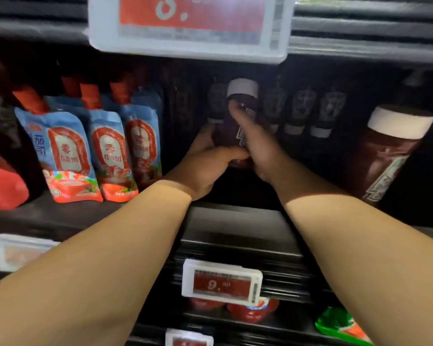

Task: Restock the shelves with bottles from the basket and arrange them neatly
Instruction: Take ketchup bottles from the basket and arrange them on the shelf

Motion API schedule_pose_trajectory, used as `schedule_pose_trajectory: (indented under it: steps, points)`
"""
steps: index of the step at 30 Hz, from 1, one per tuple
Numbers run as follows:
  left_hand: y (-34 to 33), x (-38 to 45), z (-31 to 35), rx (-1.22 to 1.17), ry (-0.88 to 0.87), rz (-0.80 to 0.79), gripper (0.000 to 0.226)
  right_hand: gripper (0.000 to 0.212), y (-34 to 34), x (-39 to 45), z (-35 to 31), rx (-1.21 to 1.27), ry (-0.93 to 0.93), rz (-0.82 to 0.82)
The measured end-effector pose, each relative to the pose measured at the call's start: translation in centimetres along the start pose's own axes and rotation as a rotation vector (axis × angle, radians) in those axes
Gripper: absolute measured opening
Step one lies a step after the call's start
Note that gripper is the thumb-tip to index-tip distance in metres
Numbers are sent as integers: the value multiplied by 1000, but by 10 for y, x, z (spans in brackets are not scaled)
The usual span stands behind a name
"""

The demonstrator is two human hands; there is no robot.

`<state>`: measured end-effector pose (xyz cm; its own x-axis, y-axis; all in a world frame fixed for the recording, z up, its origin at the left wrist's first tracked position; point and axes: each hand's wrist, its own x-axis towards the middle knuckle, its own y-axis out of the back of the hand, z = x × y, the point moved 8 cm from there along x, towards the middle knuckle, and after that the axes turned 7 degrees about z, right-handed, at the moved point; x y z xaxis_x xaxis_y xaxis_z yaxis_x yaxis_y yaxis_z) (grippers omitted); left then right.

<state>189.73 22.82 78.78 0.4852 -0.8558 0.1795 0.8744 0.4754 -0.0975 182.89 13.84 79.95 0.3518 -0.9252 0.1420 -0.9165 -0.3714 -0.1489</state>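
At the centre of the frame a dark red sauce bottle with a white cap [240, 113] stands upright on the dark shelf [235, 221], held between both hands. The left hand [205, 166] cups its lower part, fingers curled round the base and left side; the right hand [253, 143] wraps the front, thumb pressed up the neck just under the cap. Behind it, in shadow, a row of similar dark bottles [310, 113] runs to the right, labels unreadable. At the right edge a larger white-capped dark red bottle [390, 151] leans. At the left stand blue-and-red spouted pouches [68, 156] with blurred Chinese print. A red price tag [190, 18] at the top reads "8."; another tag [221, 282] at lower centre reads "9."
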Motion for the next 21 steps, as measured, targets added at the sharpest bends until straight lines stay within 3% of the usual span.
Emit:
schedule_pose_trajectory:
  steps: [4, 11, 15, 18, 21]
  points:
    - [5, 2, -1, -212, 139, 35, 47, 55, -4, 0, 0, 322, -87, -105]
    - [5, -1, -3, -251, 193, -24, 51, 35, -1, -7, -28, 350, 4, -192]
    - [12, 6, 3, -312, 150, 41, 51, 15, 13, 1, -38, 331, 94, -91]
    - [19, 10, 10, -430, 101, 109, 42, 32, 22, 7, -30, 335, 11, 11]
    - [26, 16, 10, -516, 51, 197, 49, 38, 25, 9, -23, 337, -56, 42]
